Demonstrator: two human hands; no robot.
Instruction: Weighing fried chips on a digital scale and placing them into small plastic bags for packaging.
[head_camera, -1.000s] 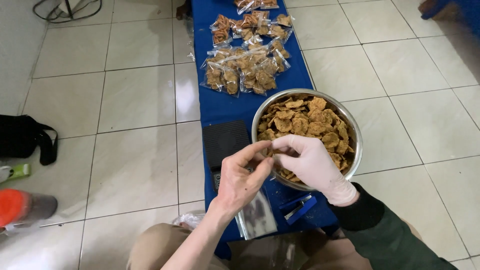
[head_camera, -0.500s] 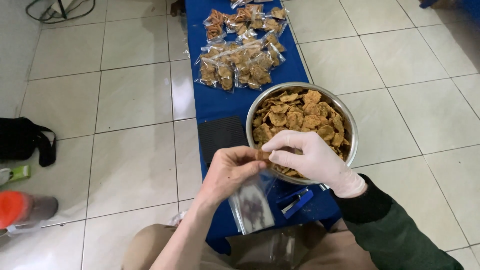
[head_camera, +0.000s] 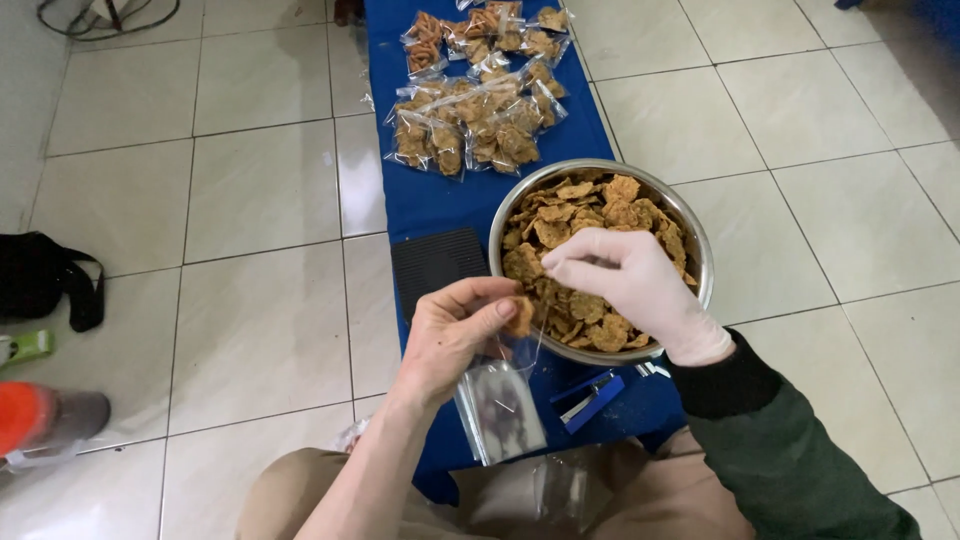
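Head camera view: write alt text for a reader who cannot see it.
A bare left hand holds a small clear bag open while the gloved right hand reaches over a metal bowl of brown chips. Filled bags lie farther along the blue bench, above a tiled floor.

Golden-brown chips fill a silver bowl on a deep-blue table. The right hand wears a white glove (sleeve dark green).
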